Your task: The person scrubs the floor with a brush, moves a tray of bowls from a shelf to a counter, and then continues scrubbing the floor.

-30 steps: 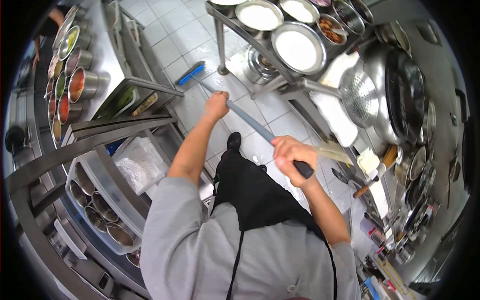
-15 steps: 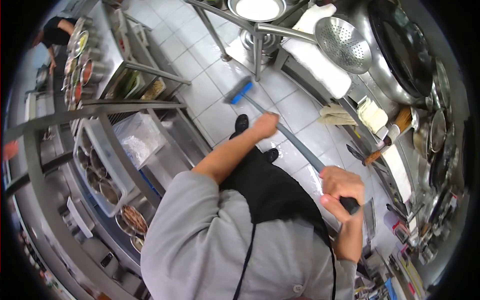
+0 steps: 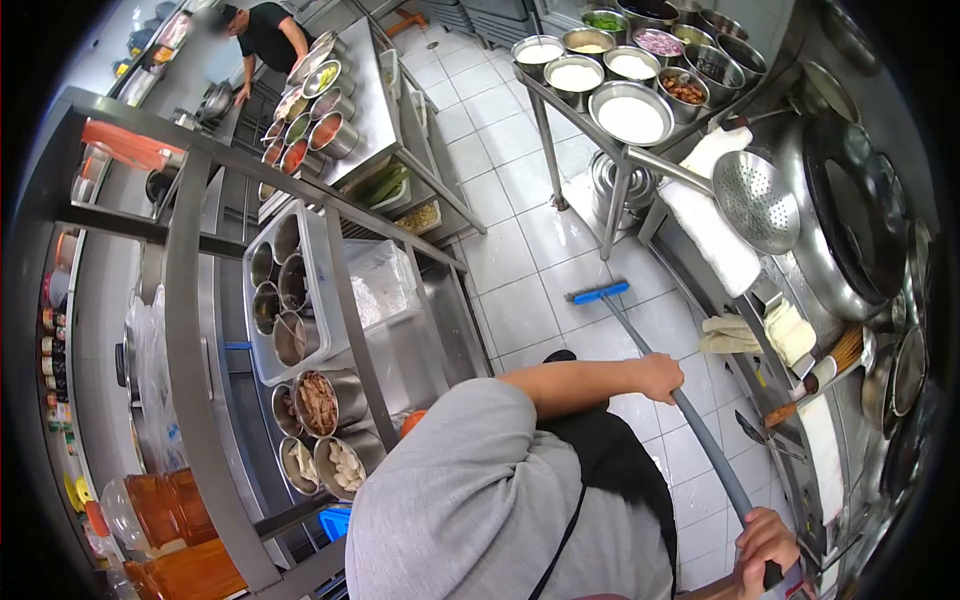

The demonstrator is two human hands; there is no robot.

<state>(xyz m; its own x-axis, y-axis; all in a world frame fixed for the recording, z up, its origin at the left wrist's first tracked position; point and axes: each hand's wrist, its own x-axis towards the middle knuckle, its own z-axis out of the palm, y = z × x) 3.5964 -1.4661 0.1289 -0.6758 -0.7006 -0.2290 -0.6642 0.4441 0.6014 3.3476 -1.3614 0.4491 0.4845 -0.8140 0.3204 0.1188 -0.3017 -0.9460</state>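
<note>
A long-handled floor brush (image 3: 705, 435) slants across the right half of the head view. Its blue head (image 3: 600, 292) rests on the white tiled floor (image 3: 510, 290). My left hand (image 3: 660, 378) is closed around the middle of the grey handle. Near the view's lower right, my right hand (image 3: 766, 550) grips the handle's dark upper end. My black apron hides part of the floor below me.
To my left stands a metal rack (image 3: 190, 330) with food containers. Ahead, a steel stand (image 3: 620, 200) holds several bowls of ingredients. On the right, a wok station (image 3: 690, 270) carries a perforated ladle (image 3: 757, 203). Another person (image 3: 268, 38) works at the far left.
My view has turned left, bringing more of the rack and the other person in. Both hands keep their grip on the brush, and its head now sits further right in view.
</note>
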